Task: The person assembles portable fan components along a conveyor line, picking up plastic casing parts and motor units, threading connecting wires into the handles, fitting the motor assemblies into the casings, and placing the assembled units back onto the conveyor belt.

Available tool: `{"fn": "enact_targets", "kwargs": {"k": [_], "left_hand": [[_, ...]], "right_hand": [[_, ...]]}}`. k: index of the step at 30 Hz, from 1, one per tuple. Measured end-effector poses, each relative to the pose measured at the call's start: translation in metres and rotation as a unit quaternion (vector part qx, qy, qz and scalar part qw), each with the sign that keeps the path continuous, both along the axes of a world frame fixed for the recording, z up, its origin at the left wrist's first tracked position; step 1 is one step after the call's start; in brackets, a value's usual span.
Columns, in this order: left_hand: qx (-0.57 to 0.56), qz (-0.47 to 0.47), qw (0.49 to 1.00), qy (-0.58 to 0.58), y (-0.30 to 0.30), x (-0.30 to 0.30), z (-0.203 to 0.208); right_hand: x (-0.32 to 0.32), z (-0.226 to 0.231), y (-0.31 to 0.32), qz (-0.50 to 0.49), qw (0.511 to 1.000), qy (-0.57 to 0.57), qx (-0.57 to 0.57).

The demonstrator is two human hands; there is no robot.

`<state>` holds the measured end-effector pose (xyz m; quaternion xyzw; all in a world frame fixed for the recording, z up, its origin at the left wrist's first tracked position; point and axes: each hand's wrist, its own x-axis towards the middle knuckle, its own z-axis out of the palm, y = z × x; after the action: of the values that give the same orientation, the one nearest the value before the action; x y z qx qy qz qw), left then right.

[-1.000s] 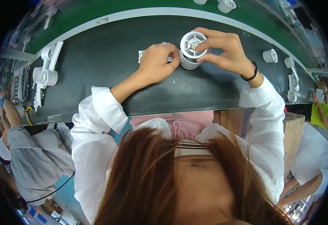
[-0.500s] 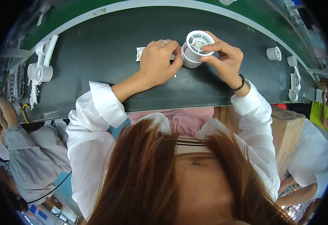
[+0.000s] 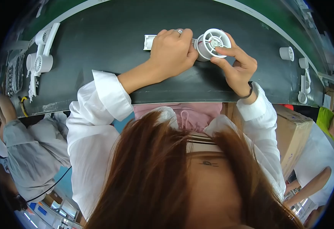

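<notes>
A white handheld fan body lies across the dark bench, and its handle sticks out past my left hand. My left fingers are wrapped round that handle. At the other end stands the round fan housing. A white spoked ring with a small hub sits tilted at the housing's opening; whether it is seated inside I cannot tell. My right hand pinches the ring, thumb at the near rim and index finger on the spokes. Its other fingers are hidden behind the ring.
More white fan bodies stand at the bench's left end, beside small white bits. On the right are a white cup-shaped part and further fan parts. A cardboard box is below the bench's right edge. Co-workers sit on both sides.
Both hands and the fan body have shifted slightly right in the picture. The spoked ring now tilts more toward me, and more of the handle shows beyond my left hand.
</notes>
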<state>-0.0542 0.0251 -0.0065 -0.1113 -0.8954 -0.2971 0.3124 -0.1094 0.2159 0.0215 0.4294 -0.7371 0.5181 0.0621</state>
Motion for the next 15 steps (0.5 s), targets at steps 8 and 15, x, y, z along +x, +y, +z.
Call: {"fn": "enact_targets", "kwargs": {"k": [8,15], "left_hand": [[-0.025,0.035,0.999,-0.016,-0.008,0.003,-0.001],[-0.03,0.023,0.992,-0.122,-0.029,0.005,0.017]], "right_hand": [[-0.007,-0.003,0.005,0.025,0.995,-0.072,0.057],[-0.012,-0.01,0.006,0.052,0.998,-0.024,0.04]]}}
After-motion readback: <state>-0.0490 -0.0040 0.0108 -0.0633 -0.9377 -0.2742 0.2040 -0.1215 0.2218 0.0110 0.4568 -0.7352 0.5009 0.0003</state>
